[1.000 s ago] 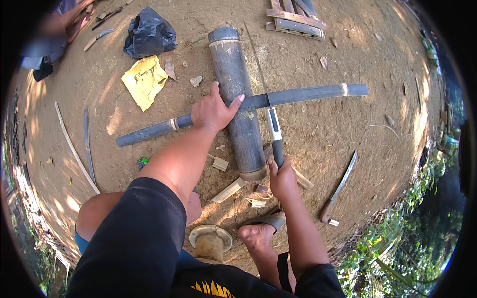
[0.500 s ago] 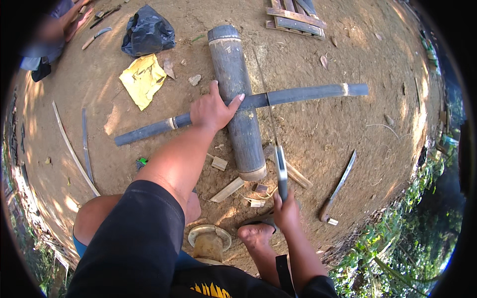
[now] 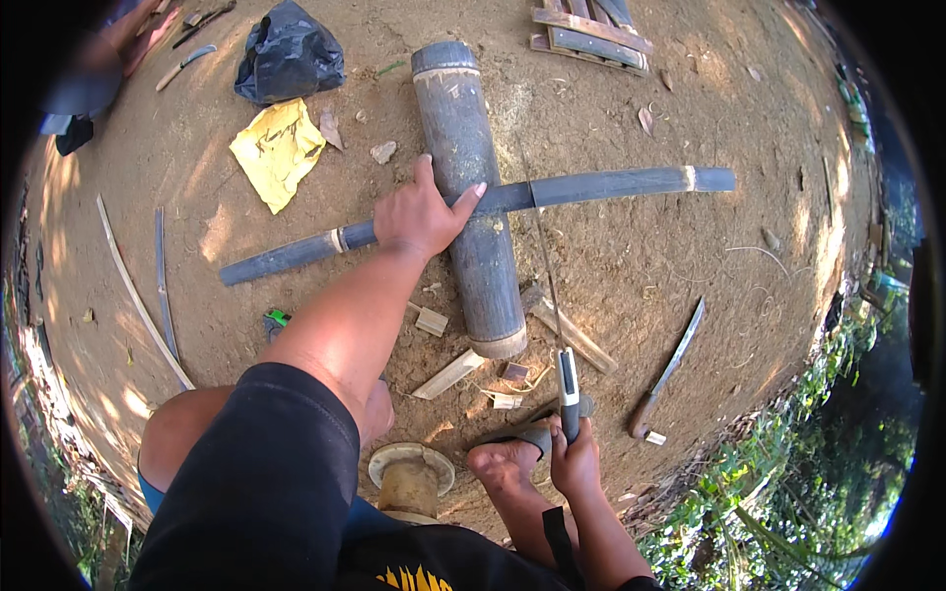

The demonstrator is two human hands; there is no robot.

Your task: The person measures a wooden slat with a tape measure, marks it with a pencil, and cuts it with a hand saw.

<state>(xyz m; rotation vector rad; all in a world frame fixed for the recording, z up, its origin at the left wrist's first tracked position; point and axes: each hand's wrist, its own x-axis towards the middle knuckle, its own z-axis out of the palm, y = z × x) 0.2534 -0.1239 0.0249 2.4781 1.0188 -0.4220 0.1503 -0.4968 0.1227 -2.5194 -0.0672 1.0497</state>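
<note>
A long, dark split-bamboo strip (image 3: 616, 185) lies crosswise over a thick bamboo log (image 3: 458, 128) on the ground. My left hand (image 3: 424, 212) grips the strip where it crosses the log, its thumb lying along the strip and its fingers partly hidden. The grey-and-black handle of a handsaw (image 3: 568, 379) is in my closed right hand (image 3: 575, 463). The saw's thin blade runs away from me and crosses the strip just right of the log, touching it.
Right of the log lies a machete (image 3: 672, 364). Bamboo offcuts (image 3: 448, 374) are scattered near my feet. Farther left are a yellow sheet (image 3: 278, 156), a black plastic bag (image 3: 289, 54) and a knife (image 3: 185, 68). A wooden slatted piece (image 3: 596, 37) lies at the back. Another person sits far left.
My right hand has drawn the saw back toward me, so its handle sits nearer my foot. My left hand keeps its hold on the strip at the log.
</note>
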